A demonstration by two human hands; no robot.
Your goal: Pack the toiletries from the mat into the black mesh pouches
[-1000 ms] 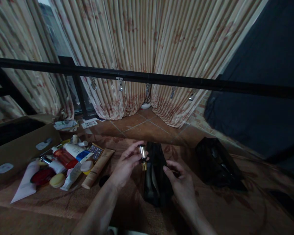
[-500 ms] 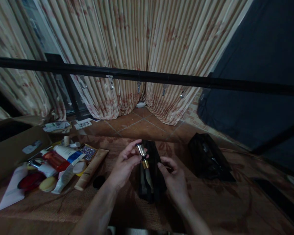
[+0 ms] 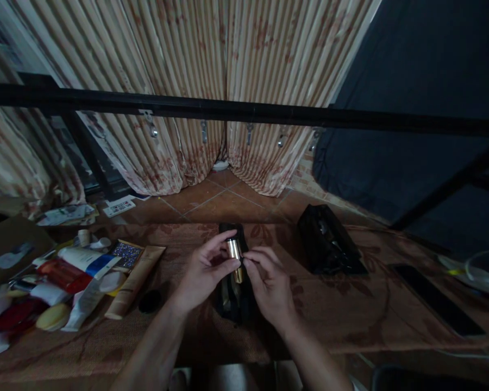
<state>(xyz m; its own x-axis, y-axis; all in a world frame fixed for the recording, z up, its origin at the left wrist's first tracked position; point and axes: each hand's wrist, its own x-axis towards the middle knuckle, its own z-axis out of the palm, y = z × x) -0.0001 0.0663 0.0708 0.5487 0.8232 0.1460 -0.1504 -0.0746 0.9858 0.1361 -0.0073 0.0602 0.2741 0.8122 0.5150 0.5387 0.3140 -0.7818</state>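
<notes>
- Gold and silver, a small metallic tube (image 3: 233, 248) with a dark end is held up by the left hand (image 3: 201, 270), whose thumb and index finger pinch it from opposite ends, the thumb low and the index finger over the dark top.
- At the tube's side is the right hand (image 3: 271, 282), its thumb and index finger drawn together; whether they grip the tube or only rest against it, I cannot tell.
- Judging by its shine, the tube is likely stiff, light and rather slippery, so dry fingers around its middle should hold best; any joint between the sections may turn under a twist.
- Below both hands lies a long black pouch (image 3: 233, 310) on the cloth-covered table (image 3: 330, 315); it looks soft and ready to sag, so its rim would give the firmest hold.
- Left of the pouch, well apart from the tube, are a round black disc (image 3: 149, 301), a tan squeeze tube (image 3: 135, 282), a yellow round item (image 3: 52, 316), a red container (image 3: 63, 275) and a white tube with a blue band (image 3: 87, 262).
- To the right stands a second black bag (image 3: 328, 239), with a dark flat slab (image 3: 438, 300) beyond its right side.
- Farther off come the tiled floor (image 3: 212, 198), a black rail (image 3: 236, 110) and striped curtains (image 3: 187, 65).
</notes>
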